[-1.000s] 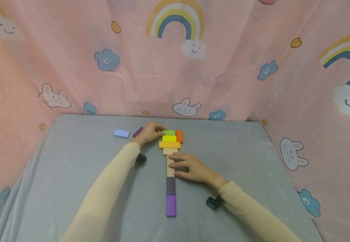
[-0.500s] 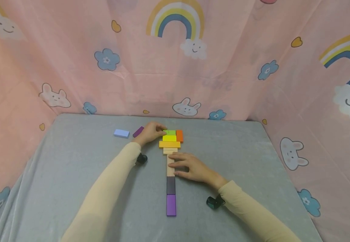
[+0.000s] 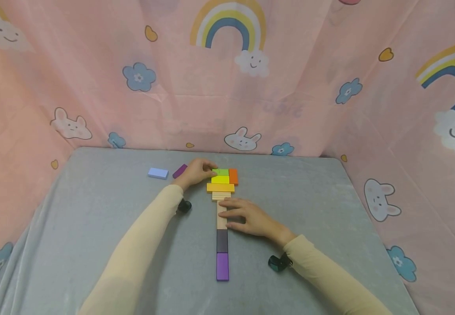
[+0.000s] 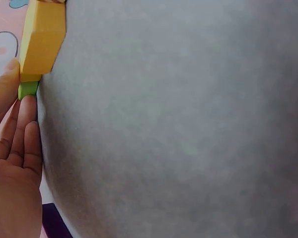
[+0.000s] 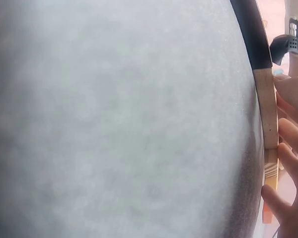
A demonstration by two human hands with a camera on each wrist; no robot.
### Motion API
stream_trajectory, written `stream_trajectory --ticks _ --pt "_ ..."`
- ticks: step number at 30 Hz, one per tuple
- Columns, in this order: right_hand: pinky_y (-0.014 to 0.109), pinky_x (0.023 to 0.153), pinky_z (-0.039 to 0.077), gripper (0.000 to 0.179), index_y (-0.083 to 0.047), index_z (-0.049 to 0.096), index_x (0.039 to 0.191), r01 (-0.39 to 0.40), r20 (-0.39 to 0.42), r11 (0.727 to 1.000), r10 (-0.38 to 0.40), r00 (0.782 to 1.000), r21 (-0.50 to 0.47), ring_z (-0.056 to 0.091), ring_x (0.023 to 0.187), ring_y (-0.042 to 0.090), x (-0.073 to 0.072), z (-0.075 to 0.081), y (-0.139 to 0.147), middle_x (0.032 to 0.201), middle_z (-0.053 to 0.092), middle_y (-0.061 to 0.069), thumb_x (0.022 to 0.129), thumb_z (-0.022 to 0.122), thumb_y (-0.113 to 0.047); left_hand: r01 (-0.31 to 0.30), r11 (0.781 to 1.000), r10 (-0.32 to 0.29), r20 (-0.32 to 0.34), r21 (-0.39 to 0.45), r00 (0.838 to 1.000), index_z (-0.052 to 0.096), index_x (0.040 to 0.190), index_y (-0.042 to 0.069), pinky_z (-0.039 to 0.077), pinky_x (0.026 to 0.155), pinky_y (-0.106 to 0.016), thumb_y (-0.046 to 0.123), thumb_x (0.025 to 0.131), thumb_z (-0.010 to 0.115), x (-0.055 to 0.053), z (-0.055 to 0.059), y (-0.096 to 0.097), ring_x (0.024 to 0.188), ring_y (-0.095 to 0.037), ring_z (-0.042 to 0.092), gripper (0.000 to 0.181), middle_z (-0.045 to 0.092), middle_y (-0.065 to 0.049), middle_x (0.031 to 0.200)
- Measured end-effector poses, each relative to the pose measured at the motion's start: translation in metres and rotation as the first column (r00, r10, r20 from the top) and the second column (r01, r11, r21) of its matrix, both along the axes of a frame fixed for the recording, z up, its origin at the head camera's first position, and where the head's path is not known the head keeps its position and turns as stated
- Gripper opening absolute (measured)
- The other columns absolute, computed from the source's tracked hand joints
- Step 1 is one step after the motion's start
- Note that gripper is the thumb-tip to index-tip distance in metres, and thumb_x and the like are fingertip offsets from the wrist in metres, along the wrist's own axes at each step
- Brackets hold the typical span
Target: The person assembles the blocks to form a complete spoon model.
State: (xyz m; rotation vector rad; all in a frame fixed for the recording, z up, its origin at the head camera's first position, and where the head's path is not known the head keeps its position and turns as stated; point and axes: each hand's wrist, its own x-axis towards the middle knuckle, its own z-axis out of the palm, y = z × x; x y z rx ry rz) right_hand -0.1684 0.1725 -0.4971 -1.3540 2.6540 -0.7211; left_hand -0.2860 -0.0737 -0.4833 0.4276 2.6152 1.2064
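A line of colored blocks runs down the table's middle in the head view. At its far end, my left hand [image 3: 196, 172] pinches the left end of a light green block [image 3: 221, 172] between thumb and fingers. A yellow block [image 3: 220, 180] lies against its near side, and an orange-red block [image 3: 233, 176] stands at their right. Nearer are an amber block [image 3: 220, 187] and several thin wooden strips [image 3: 221, 196]. My right hand [image 3: 254, 218] rests its spread fingers on a natural wood block [image 3: 221, 222]. Below follow a dark grey block [image 3: 222, 241] and a purple block [image 3: 222, 266].
Left of the line, a light blue block [image 3: 158, 173] lies on the grey cloth [image 3: 310, 197]. Beside it is a dark purple block [image 3: 179, 171], near the left wrist. A pink patterned curtain [image 3: 298, 78] rises behind the table's far edge.
Both hands hold their places, and the blocks stay as they were. Only a slight shift of the head camera shows.
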Motion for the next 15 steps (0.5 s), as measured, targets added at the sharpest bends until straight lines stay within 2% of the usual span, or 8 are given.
stream_trajectory --ticks 15 --pt "0.052 0.117 0.037 0.037 -0.025 0.066 0.130 -0.006 -0.005 1.000 0.006 1.000 -0.004 0.044 0.143 0.021 0.0010 0.0021 0.0001 0.151 0.051 -0.003 0.094 0.066 -0.035 -0.004 1.000 0.004 -0.003 0.014 1.000 0.070 0.120 0.012 0.053 0.099 -0.041 0.021 0.094 0.067 0.0011 -0.0022 0.0010 0.104 -0.024 0.061 0.028 0.069 -0.008 0.121"
